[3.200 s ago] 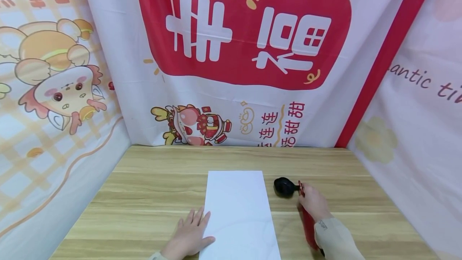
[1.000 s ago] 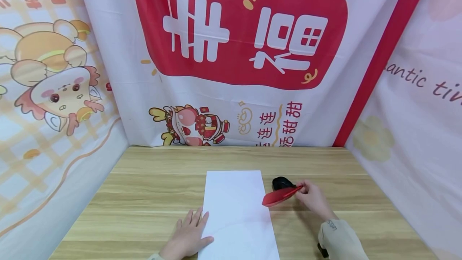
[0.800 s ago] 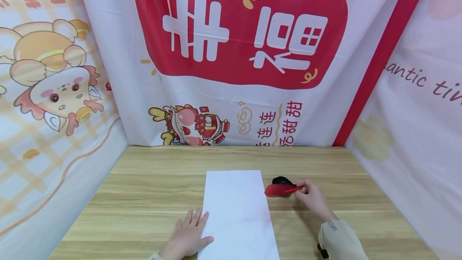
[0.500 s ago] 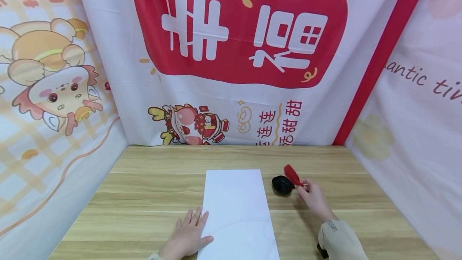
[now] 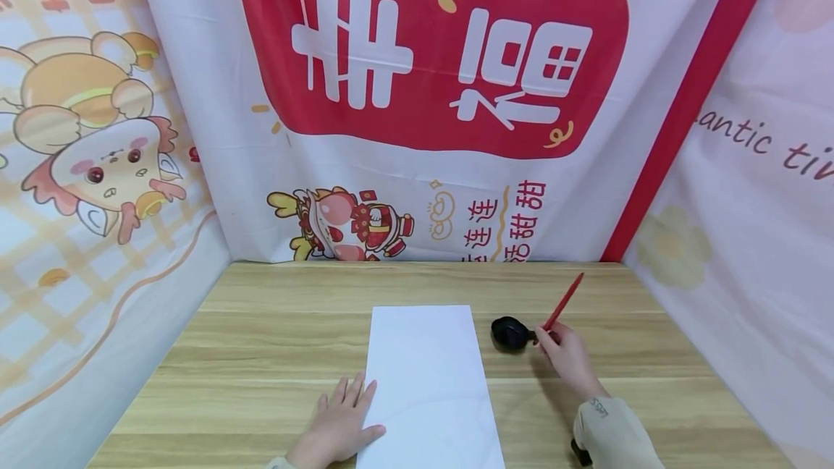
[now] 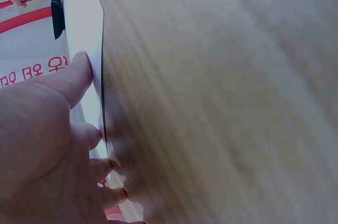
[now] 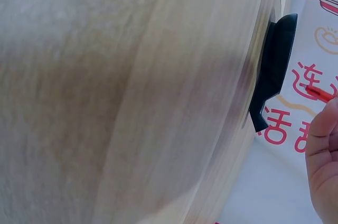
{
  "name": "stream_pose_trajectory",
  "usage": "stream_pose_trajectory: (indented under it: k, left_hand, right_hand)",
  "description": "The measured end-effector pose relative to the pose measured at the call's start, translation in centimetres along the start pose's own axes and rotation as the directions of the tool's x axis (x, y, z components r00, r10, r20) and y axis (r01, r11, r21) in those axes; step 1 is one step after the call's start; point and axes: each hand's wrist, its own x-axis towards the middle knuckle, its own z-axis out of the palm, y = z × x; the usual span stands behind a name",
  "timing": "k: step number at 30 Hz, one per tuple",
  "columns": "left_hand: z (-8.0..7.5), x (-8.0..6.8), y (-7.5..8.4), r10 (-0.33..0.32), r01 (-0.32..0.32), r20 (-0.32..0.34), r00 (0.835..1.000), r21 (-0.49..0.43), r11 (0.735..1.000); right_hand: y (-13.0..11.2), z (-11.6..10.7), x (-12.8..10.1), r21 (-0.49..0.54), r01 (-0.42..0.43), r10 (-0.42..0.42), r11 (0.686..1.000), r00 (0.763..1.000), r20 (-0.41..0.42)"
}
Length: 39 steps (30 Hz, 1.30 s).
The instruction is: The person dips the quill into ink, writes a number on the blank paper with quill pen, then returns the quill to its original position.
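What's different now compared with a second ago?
The red stick in the right hand swung from pointing left to pointing away and slightly right. It wasn't put down in any picture. Unchanged: left hand at the white sheet's edge, black spoon beside it.

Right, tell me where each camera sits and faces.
Head: worn there, facing forward-down at white sheet, left hand, right hand.
Left wrist: worn there, facing across tabletop; left hand close, right hand far.
Right wrist: worn there, facing across tabletop; right hand at edge.
Both wrist views share the black dish and right hand.
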Motion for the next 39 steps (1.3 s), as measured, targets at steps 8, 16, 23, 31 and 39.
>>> stream_pose_trajectory:
  k: [8, 16, 23, 31, 39]
  left_hand:
    - [-0.2, 0.0, 0.0, -0.005, 0.005, 0.005, 1.0, 0.001, 1.0]
    - [-0.1, 0.0, 0.0, -0.011, 0.011, 0.0, 1.0, 0.004, 1.0]
    - [-0.2, 0.0, 0.1, -0.015, 0.015, 0.003, 1.0, 0.006, 1.0]
    - [-0.1, 0.1, 0.1, -0.014, 0.014, 0.003, 1.0, 0.01, 1.0]
    - [-0.2, -0.1, 0.2, -0.008, 0.008, 0.001, 1.0, 0.012, 1.0]
  right_hand:
    - [0.0, 0.0, 0.2, -0.024, 0.005, -0.005, 1.0, 1.0, -0.009]
    - [-0.1, 0.3, 0.2, 0.011, -0.037, 0.038, 0.999, 0.999, -0.025]
    - [0.1, 0.5, 0.3, 0.035, -0.048, 0.049, 0.998, 0.998, -0.031]
    - [-0.1, 0.7, 0.4, 0.05, -0.075, 0.076, 0.996, 0.997, -0.022]
    - [-0.1, 1.0, 0.7, 0.02, -0.082, 0.083, 0.996, 0.996, -0.029]
